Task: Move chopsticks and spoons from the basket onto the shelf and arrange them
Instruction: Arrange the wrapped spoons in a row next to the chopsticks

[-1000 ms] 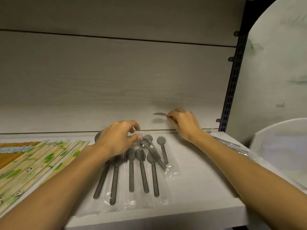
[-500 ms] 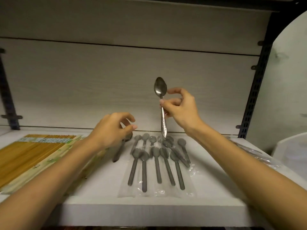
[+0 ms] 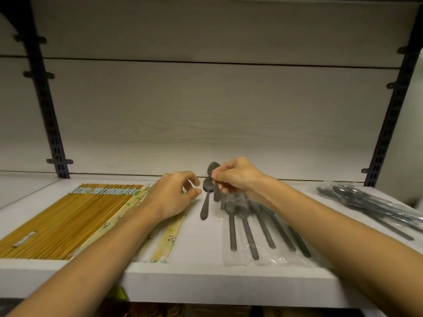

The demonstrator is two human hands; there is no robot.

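Note:
My right hand (image 3: 235, 177) pinches a loose metal spoon (image 3: 214, 171), bowl up, handle pointing down just above the white shelf (image 3: 201, 239). Right beside it another bare spoon (image 3: 206, 200) lies on the shelf. My left hand (image 3: 174, 195) hovers to the left of both spoons, fingers curled and apart, holding nothing. A clear bag of several grey spoons (image 3: 256, 227) lies under my right wrist. Bamboo chopsticks (image 3: 61, 218) and panda-print chopstick packets (image 3: 167, 241) fill the shelf's left part.
Another clear bag of spoons (image 3: 370, 207) lies at the shelf's right end. Dark slotted uprights stand at the back left (image 3: 48, 110) and back right (image 3: 389, 115). The basket is out of view.
My right hand has lowered the spoon from upright in the air down to the shelf beside the loose spoon. My left hand stays close by. The view has shifted left.

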